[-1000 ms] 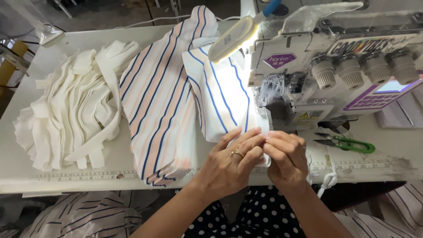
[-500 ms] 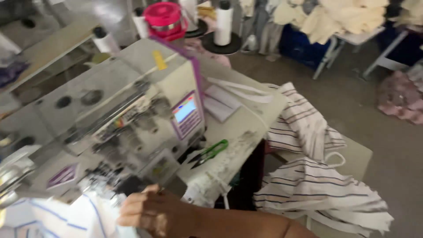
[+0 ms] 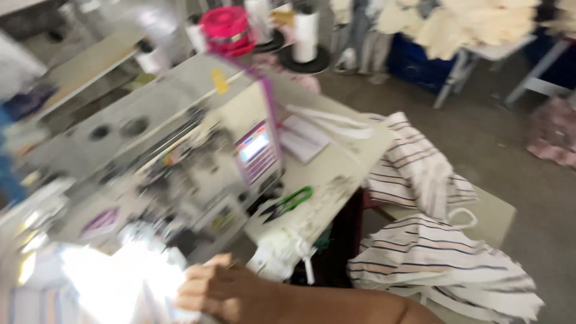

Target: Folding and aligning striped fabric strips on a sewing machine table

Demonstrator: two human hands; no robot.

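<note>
Right hand curled on bright white cloth at the sewing machine.
Fingers bent over the cloth's edge, grip unclear through blur; left hand out of view. Green scissors near the bench edge. Looking away could let fingers stray under the needle.
</note>
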